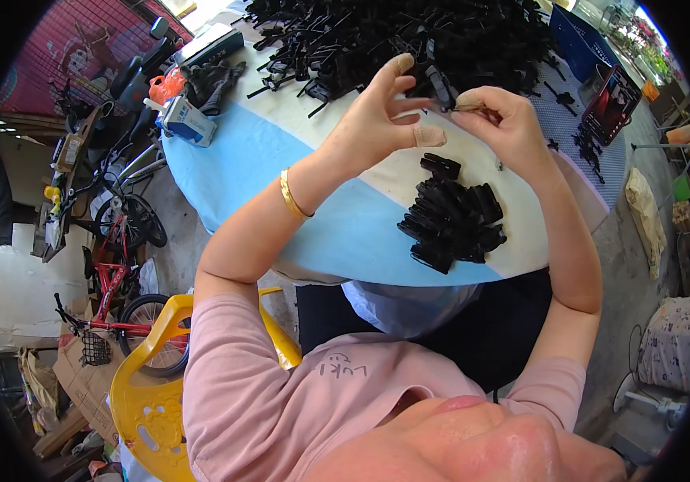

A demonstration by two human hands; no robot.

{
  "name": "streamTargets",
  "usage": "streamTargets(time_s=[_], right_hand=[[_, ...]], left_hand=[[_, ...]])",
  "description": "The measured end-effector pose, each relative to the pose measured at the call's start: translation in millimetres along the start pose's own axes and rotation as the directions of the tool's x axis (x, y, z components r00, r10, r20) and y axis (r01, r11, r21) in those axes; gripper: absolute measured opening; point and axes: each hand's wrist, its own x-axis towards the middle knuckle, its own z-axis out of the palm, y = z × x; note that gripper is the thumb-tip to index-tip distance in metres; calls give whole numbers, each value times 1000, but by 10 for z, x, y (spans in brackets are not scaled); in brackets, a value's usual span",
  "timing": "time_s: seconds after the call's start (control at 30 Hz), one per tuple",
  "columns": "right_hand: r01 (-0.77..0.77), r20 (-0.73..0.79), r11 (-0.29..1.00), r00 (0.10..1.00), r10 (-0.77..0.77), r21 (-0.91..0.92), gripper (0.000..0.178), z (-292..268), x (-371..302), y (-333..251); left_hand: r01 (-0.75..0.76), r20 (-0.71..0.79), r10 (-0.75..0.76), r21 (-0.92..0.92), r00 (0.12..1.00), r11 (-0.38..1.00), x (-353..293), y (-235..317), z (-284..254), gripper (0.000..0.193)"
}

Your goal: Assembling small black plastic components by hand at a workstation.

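Observation:
Above the table, my right hand (507, 127) pinches the lower end of a small black plastic part (440, 85) between thumb and fingers. Facing it from the left is my left hand (367, 120), its fingers spread and nothing gripped, fingertips close to that part. Tape or bandage wraps its thumb and a finger. Just below the hands lies a small heap of black plastic pieces (448, 215). Beyond them, a large pile of similar black parts (361, 36) covers the table's far side. The part's exact kind is too small to make out.
A blue-and-cream cloth covers the round table (313, 221). At its left stand a blue-white carton (187, 120) and an orange bag (167, 85); at its right, a propped phone (612, 106) and a blue basket (582, 44). A yellow chair (148, 377) and red bicycle (112, 281) are to the left.

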Motion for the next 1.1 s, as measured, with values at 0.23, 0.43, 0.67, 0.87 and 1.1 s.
streamTargets(time_s=[0.23, 0.43, 0.67, 0.87, 1.1], right_hand=[[150, 38, 989, 988, -150, -16, 13, 138, -81, -98], [-5, -7, 965, 1000, 7, 263, 22, 28, -41, -137], [-76, 96, 968, 994, 54, 238, 21, 165, -62, -242], [-39, 92, 982, 995, 23, 183, 20, 158, -84, -248], [-161, 57, 955, 987, 151, 249, 17, 232, -120, -320]], left_hand=[[120, 185, -27, -513, 982, 850, 50, 93, -18, 54], [-56, -5, 59, -439, 998, 897, 55, 96, -20, 30], [-133, 29, 133, -13, 991, 991, -43, 115, 42, 28], [-124, 6, 124, 6, 992, 992, -65, 151, 75, 26], [-341, -87, 369, 234, 925, 911, -61, 75, 124, 19]])
